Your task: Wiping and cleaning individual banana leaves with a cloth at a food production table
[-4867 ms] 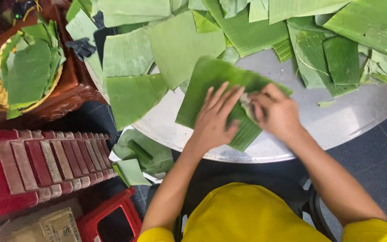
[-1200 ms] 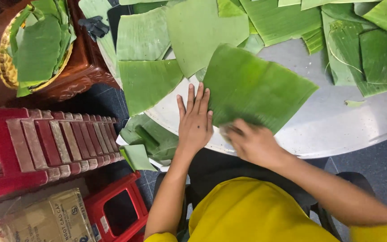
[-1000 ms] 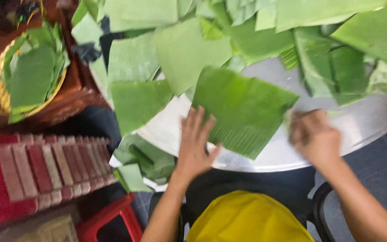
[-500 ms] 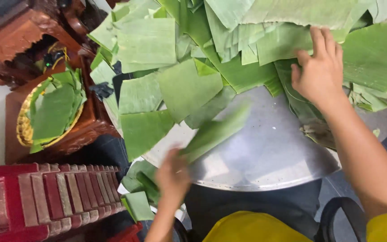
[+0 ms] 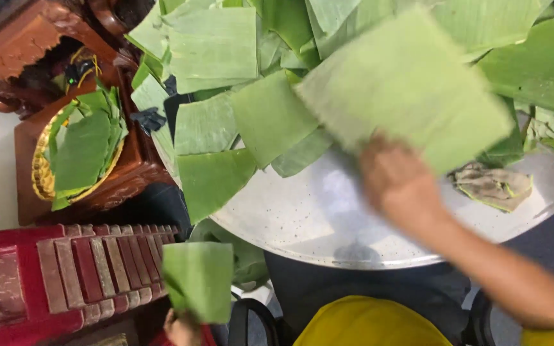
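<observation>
My right hand grips a large pale-green banana leaf piece by its lower edge and holds it, blurred, above the round metal tray table. My left hand is low at the bottom edge, left of the table, holding a smaller green leaf piece upright beside the red plastic stool. Many cut leaf pieces lie piled across the far half of the table. A crumpled brownish cloth rests on the table to the right of my right hand.
A carved wooden stand at the left carries a gold-rimmed basket filled with stacked leaves. More leaf scraps lie under the table edge. My yellow shirt fills the bottom centre.
My right hand reached to the far pile and pulled a large leaf back toward me. My left hand carried the earlier leaf piece off the table and down to the left.
</observation>
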